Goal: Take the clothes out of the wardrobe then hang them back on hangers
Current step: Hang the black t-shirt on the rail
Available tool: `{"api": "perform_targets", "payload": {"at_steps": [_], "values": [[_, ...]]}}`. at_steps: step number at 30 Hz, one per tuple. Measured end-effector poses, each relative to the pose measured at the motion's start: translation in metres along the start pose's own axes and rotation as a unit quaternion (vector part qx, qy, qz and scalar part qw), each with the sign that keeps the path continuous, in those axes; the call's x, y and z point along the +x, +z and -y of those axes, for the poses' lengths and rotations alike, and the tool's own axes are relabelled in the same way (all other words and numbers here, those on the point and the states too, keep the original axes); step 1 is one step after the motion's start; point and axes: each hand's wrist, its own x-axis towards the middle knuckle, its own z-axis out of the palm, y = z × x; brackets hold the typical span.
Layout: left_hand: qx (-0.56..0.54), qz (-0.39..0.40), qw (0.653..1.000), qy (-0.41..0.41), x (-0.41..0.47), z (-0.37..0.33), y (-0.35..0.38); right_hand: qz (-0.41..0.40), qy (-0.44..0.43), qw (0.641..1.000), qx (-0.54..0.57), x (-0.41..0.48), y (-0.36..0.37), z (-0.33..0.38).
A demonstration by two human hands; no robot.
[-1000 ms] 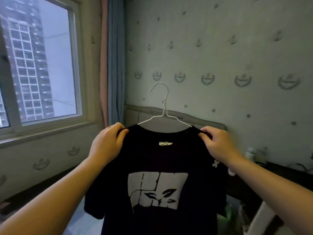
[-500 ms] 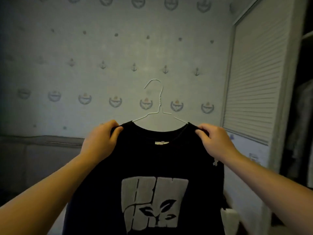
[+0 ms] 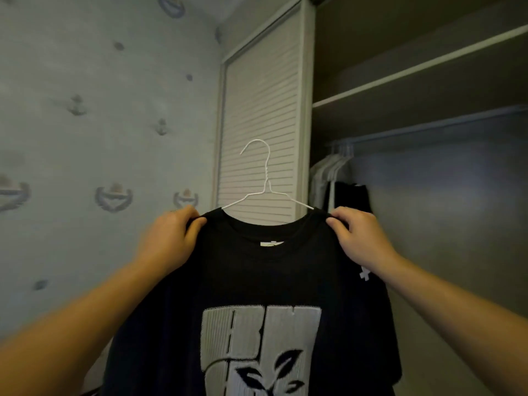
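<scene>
Now both hands, left hand [image 3: 168, 241] and right hand [image 3: 358, 238], pinch the black T-shirt [image 3: 257, 281] shoulders on the white wire hanger [image 3: 267, 181], so lift its hook level onto the wardrobe rail [image 3: 428, 132].

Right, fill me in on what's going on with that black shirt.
A person is holding up a black T-shirt that already sits on a white wire hanger. The left hand pinches one shoulder and the right hand pinches the other. They face the open wardrobe, where a few garments hang from the rail at its left end. The hanger's hook is free in the air, not yet on the rail.
</scene>
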Motion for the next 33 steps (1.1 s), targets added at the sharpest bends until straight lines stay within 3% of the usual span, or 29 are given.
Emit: {"api": "perform_targets", "payload": {"at_steps": [14,27,33], "values": [[-0.215,0.055,0.97,0.1,0.128,-0.099,0.251,-0.052,0.096,0.948,-0.3,0.031,-0.08,-0.094],[-0.366,0.078,0.917,0.138,0.212,-0.264,0.424,-0.045,0.122,0.874,-0.469,0.062,-0.15,-0.187],[-0.411,0.093,0.893,0.157,0.252,-0.346,0.481,-0.055,0.198,0.858,-0.471,0.088,-0.174,-0.217]]}}
